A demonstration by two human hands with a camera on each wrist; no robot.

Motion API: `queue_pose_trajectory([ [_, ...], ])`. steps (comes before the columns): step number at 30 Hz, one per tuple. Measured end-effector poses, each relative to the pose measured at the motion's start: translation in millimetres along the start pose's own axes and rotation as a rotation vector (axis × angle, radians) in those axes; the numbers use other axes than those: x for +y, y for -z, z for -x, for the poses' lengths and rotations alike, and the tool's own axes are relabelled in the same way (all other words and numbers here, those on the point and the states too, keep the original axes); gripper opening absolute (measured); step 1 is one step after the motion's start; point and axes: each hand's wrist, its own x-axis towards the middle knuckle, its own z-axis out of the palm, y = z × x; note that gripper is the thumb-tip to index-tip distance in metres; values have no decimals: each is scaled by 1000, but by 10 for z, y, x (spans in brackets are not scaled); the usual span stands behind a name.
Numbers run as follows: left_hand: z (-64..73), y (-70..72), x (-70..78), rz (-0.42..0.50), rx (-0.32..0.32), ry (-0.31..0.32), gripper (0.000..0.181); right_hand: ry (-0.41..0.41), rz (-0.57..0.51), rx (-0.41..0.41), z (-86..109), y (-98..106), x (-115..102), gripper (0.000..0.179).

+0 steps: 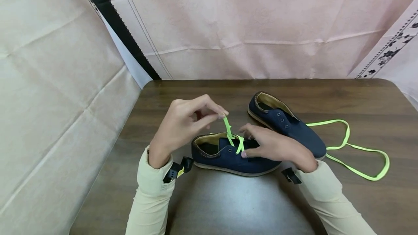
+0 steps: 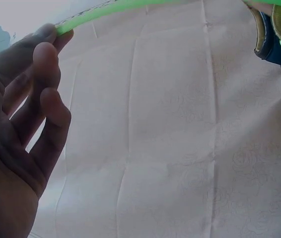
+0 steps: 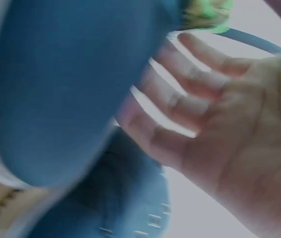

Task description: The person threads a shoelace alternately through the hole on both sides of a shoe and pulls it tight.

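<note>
A navy shoe (image 1: 212, 159) lies on its sole with its toe to the right in the head view. My left hand (image 1: 183, 122) pinches the end of a bright green shoelace (image 1: 226, 123) between thumb and index finger, holding it up above the shoe's opening. In the left wrist view the green shoelace (image 2: 105, 11) runs off from the fingertips (image 2: 46, 32). Over the shoe's front, my right hand (image 1: 277, 142) stays beside the crossed lace with its fingers apart. The right wrist view shows its palm and loose fingers (image 3: 200, 79) next to the shoe.
Behind, a second navy shoe (image 1: 284, 120) stands angled on the brown wooden table (image 1: 228, 206). From its toe area a long green shoelace (image 1: 365, 149) loops across the table to the right. A pale cloth (image 1: 248, 28) hangs along the back edge.
</note>
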Motion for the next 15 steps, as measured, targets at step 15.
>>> queue_pose_trajectory([
  [15, -2, -19, 30, -30, -14, -66, 17, 134, -676, -3, -36, -203, -439, 65],
])
